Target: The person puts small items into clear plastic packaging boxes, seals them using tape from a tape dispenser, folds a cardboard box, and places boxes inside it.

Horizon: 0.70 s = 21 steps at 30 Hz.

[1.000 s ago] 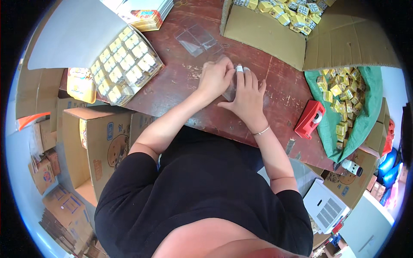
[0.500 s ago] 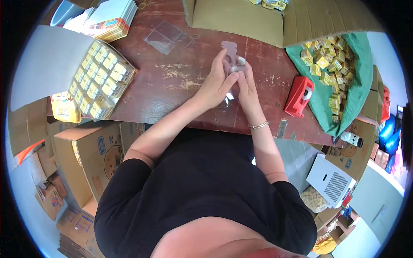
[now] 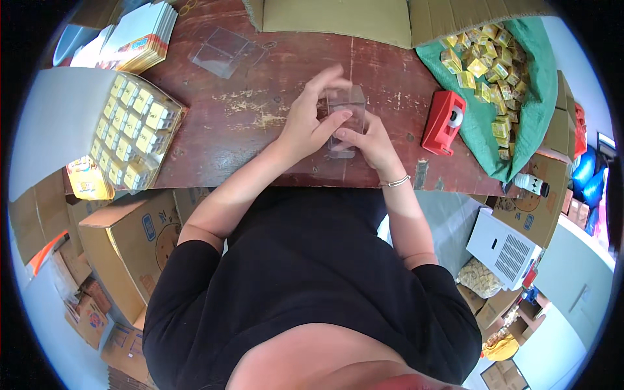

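Note:
A clear plastic box [image 3: 354, 97] stands over the table in front of me, between my hands. My right hand [image 3: 376, 144] grips its right side low down, with the thumb across the near face. On the left, my left hand [image 3: 305, 120] has its thumb against the box, while its fingers stretch out apart near the top edge and are slightly blurred. Beyond them lies a flat clear plastic piece [image 3: 224, 52] on the worn dark-red table [image 3: 260, 156]. The box looks see-through; whether anything is in it I cannot tell.
To the right sit a red tape dispenser [image 3: 444, 123] and a green sack [image 3: 536, 84] of small yellow boxes [image 3: 478, 67]. An open carton [image 3: 338, 19] stands at the back. At left are a tray of cream-coloured packs [image 3: 133, 130] and stacked printed cards [image 3: 140, 39].
The plastic piece has gone from a flap sticking up to a box shape lower between my hands. My left fingers have spread away from it. The whole view has shifted slightly.

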### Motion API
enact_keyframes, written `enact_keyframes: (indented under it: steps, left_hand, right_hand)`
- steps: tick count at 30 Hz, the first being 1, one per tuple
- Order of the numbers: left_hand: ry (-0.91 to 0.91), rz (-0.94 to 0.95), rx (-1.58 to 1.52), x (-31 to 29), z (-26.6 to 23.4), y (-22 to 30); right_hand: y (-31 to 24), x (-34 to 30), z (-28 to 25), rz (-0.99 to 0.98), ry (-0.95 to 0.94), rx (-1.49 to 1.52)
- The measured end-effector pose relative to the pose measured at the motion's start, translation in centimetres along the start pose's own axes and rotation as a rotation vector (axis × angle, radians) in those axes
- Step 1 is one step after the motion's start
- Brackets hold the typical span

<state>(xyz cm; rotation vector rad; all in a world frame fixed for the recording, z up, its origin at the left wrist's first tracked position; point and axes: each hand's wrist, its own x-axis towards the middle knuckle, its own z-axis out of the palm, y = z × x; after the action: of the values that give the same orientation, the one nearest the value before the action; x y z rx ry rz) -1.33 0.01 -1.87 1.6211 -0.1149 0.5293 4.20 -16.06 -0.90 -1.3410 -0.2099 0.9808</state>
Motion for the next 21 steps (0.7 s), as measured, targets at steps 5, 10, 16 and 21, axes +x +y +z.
enact_keyframes:
  steps: [5, 10, 16, 21]
  left_hand:
    - [-0.248, -0.106, 0.039, 1.6, -2.0, 1.3]
    - [-0.210, -0.208, 0.042, 2.1, -1.4, 1.6]
    - [-0.313, -0.389, -0.297, 3.4, -1.1, 0.9]
    - [-0.345, -0.058, -0.053, 3.4, 0.2, 0.1]
  right_hand:
    - [-0.6, -0.6, -0.5, 0.007, 0.027, -0.095]
    - [-0.7, -0.8, -0.4, 0.004, 0.080, -0.183]
    - [-0.1, -1.2, -1.6, -0.202, 0.074, -0.244]
    - [-1.1, -1.7, -1.5, -0.167, 0.161, -0.127]
